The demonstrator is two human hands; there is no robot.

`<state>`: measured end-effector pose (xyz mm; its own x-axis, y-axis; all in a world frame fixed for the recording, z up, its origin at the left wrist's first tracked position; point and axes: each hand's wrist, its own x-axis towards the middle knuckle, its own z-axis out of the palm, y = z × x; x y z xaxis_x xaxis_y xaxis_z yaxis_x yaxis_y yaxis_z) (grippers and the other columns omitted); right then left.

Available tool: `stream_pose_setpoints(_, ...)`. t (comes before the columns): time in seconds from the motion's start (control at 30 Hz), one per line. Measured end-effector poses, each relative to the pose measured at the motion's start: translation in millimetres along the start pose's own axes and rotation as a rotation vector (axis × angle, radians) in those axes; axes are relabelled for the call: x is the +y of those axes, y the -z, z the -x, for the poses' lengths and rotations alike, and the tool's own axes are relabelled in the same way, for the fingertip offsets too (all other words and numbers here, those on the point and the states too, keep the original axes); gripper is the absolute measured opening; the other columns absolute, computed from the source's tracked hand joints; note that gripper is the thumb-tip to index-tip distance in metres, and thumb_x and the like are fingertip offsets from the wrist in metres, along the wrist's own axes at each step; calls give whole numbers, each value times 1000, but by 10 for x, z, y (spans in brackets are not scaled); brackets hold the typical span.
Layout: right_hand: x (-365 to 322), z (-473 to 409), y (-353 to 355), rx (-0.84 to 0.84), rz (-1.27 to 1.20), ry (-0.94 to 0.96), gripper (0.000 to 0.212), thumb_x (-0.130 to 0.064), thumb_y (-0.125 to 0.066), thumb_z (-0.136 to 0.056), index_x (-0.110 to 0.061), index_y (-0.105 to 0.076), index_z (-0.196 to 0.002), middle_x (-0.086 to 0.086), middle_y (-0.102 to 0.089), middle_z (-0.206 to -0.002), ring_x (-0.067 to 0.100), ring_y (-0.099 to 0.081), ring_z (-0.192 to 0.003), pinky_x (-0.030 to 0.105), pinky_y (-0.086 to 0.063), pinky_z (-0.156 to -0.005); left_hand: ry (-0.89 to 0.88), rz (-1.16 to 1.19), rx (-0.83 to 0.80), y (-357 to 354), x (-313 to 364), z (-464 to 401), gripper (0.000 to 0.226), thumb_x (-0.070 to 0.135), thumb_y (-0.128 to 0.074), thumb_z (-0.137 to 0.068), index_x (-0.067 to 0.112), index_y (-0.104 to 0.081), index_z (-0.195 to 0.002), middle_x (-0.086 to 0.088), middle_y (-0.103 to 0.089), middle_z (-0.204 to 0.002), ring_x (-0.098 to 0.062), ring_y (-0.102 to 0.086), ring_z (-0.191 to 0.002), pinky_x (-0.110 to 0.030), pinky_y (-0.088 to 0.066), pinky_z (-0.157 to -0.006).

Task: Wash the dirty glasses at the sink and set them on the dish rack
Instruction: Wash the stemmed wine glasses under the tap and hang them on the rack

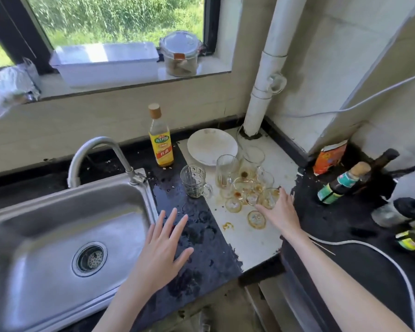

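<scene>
The stainless-steel sink basin [46,236] filled the lower left, its round drain strainer [89,259] in the floor and a curved grey faucet [101,149] arching over its back rim. To its right ran a wet, speckled black countertop [201,236], then a white countertop section [249,240] streaked with amber spills.

On the windowsill stood a long white plastic box [106,63] and, just beside it, a clear lidded jar [181,55]. A white round plate [211,146] lay at the back of the white section, with a tall yellow-labelled bottle [160,140] standing upright near it on the black counter.

The cluster of dirty clear glasses [244,185] with amber residue stood crowded on the white section in front of the plate. A patterned clear glass mug [195,181] stood apart on the black counter, and one small amber-rimmed glass [256,219] stood nearer the front.

The left hand [163,250] hovered flat over the black counter beside the sink, fingers spread wide and holding nothing. The right hand [279,212] reached into the cluster, fingers extended against a small stained glass [270,198] at the group's right edge; whether it actually gripped that glass could not be told.
</scene>
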<state>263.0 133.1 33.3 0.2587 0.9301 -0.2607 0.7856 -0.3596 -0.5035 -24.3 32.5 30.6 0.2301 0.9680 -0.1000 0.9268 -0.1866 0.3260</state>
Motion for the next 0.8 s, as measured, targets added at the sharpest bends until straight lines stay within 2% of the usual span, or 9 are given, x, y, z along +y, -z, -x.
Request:
stream_pose_setpoints(0.07,37,-25,-1,23,-2,36,95,-41,-71,-79,-1,-16,-146,18,-27,-149,30,-27,-138,40,-29,-110,21,-3,-10,-21,53,-78,86,78,6,-77,30,-7,-147,4,5,-152,-25,11,-140,-38,-2,-111)
stream_pose_setpoints(0.13,55,13,14,36,21,87,88,-38,-73,-78,-3,-24,-142,16,-34,-144,28,-34,-133,39,-33,-108,46,-5,-33,-42,114,-141,83,77,2,-73,33,5,-143,5,15,-150,-24,19,-139,-36,4,-111)
stream_pose_setpoints(0.23,0,171,30,-23,56,206,82,-37,-72,-78,-10,-28,-141,9,-33,-146,23,-32,-134,35,-29,-109,75,26,-58,-72,190,-186,82,72,-2,-71,35,12,-142,7,21,-150,-20,26,-138,-34,9,-111)
stream_pose_setpoints(0.3,-106,273,45,-117,56,294,79,-38,-71,-79,-16,-29,-141,2,-32,-146,19,-31,-135,33,-28,-109,92,47,-82,-103,224,-185,79,72,-15,-81,33,13,-144,7,20,-153,-17,25,-139,-34,8,-113)
stream_pose_setpoints(0.37,-278,346,51,-206,18,350,81,-43,-73,-76,-20,-30,-141,-2,-37,-142,15,-38,-129,34,-33,-107,97,64,-95,-101,234,-165,77,60,-33,-91,32,13,-145,8,18,-154,-15,21,-141,-32,6,-115)
stream_pose_setpoints(0.47,-673,476,-21,-318,-56,422,81,-46,-76,-70,-22,-35,-136,-6,-46,-128,11,-47,-116,34,-42,-101,99,165,-21,-8,166,-84,79,54,-45,-89,33,9,-144,15,11,-152,-12,8,-144,-26,1,-114)
stream_pose_setpoints(0.57,-1125,663,-233,-439,-106,520,78,-47,-78,-67,-23,-41,-131,-7,-50,-120,8,-52,-105,32,-48,-94,147,331,55,167,52,56,89,54,-56,-83,32,4,-146,12,-13,-154,-11,-17,-141,-22,-16,-111)
stream_pose_setpoints(0.7,-1652,921,-604,-583,-177,584,71,-45,-76,-69,-23,-45,-128,-7,-54,-115,8,-56,-99,25,-50,-87,295,569,207,290,-238,275,92,43,-70,-76,25,-13,-146,8,-39,-139,-6,-42,-124,-10,-29,-96)
stream_pose_setpoints(0.8,-1935,1085,-910,-655,-221,577,69,-43,-76,-72,-22,-45,-130,-8,-55,-115,7,-56,-101,18,-48,-83,375,717,337,307,-576,432,75,33,-77,-72,39,-29,-130,7,-51,-117,-5,-54,-102,-17,-42,-90)
